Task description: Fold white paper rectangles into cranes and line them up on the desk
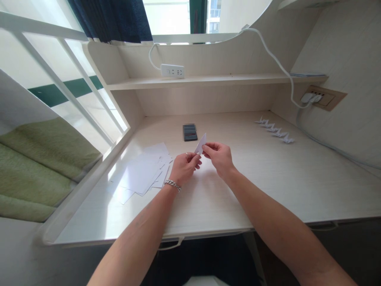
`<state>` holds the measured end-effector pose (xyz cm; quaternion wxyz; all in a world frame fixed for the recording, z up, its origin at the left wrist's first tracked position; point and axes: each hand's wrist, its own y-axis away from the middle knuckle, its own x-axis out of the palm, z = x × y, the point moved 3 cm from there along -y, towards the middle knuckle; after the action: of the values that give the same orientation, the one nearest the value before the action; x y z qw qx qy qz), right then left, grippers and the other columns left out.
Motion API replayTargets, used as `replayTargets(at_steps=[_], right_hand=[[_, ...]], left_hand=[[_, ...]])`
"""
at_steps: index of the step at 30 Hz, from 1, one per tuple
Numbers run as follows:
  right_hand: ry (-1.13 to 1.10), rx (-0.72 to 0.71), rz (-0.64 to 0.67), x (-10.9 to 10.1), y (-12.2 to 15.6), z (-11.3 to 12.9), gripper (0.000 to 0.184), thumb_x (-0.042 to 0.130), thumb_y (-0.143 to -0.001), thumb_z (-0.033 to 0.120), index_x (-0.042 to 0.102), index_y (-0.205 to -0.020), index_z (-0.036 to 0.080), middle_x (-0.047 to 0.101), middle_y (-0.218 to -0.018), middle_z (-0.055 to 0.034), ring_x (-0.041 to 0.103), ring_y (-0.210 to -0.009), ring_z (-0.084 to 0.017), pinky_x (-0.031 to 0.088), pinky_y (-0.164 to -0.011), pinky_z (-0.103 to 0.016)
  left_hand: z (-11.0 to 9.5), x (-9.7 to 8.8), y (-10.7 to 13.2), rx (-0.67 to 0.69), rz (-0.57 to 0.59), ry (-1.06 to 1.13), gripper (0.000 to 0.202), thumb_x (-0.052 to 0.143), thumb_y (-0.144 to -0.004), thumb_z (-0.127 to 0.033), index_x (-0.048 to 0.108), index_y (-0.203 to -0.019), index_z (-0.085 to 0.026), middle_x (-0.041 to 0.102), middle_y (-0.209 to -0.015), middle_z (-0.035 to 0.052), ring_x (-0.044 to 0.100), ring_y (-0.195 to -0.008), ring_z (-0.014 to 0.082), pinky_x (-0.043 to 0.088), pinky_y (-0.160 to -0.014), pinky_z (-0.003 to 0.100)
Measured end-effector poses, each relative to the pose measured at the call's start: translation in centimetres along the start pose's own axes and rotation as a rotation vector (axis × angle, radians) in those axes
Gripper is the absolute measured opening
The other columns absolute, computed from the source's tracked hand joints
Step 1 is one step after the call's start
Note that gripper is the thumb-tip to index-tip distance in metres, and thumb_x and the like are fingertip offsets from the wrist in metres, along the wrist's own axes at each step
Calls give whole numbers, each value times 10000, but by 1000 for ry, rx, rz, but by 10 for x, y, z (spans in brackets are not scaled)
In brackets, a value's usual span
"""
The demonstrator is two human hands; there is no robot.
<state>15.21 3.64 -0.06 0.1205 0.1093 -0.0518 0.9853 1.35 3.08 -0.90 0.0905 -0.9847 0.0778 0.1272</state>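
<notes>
A small folded piece of white paper (201, 143) is held up over the desk, its pointed tip upward. My left hand (185, 166), with a ring and a chain bracelet, pinches its lower left part. The fingers of my right hand (219, 155) grip its right edge. Fingertips hide the lower folds. Left of my left hand lies a spread of white paper sheets (139, 171). A row of several folded paper cranes (274, 129) stands at the back right of the desk.
A dark phone (189, 132) lies on the white desk (256, 178) just beyond my hands. Above, a shelf (214, 80) carries a power strip (172, 71). A white cable (276, 59) runs down to the wall socket (327, 97) at right. White rails (68, 95) border the left.
</notes>
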Motion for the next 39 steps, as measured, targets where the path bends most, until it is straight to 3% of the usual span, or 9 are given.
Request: replayTargets(at_steps=[11,14,18,21,26,39], right_hand=[[-97,56,-80,-10,-6,6,192,758,-638,275,684,-766,153,685,-687,-24,625,-628,-126,530,-687,-302],[-53,79,-16,-14,-11,2,186,754,-632,273,673,-754,159,685,-706,-24,624,-643,-126,519,-686,-298],[2,96,151,-7,-6,-1,168,736,-631,274,655,-730,165,681,-723,-22,633,-682,-144,517,-682,-305],[-15,88,227,-1,-1,-1,176,738,-614,277,644,-716,169,672,-712,-10,631,-687,-150,525,-696,-322],[-23,69,248,3,2,-2,191,753,-584,263,643,-709,169,667,-698,-4,624,-695,-147,525,-706,-317],[-22,17,258,3,1,-5,318,822,-563,376,649,-745,180,677,-739,-14,632,-734,-154,515,-725,-321]], left_hand=[[3,-6,1,12,57,-193,225,573,-817,-351,629,-679,-183,674,-591,18,619,-552,136,457,-550,244],[6,-14,-1,7,-82,-127,225,588,-814,-372,641,-730,-170,689,-646,34,628,-577,142,473,-555,250],[2,-19,-2,102,-253,-31,330,680,-761,-448,691,-901,-150,729,-835,82,671,-717,170,522,-644,272],[-2,-17,1,140,-246,-33,372,718,-731,-463,717,-947,-160,741,-920,93,686,-786,187,536,-700,287],[-5,-12,5,163,-215,-106,299,664,-792,-444,747,-898,-177,755,-869,74,686,-746,183,534,-691,288],[-15,-9,10,395,-320,-301,174,664,-823,-335,754,-863,-191,721,-883,62,664,-754,141,545,-660,240]])
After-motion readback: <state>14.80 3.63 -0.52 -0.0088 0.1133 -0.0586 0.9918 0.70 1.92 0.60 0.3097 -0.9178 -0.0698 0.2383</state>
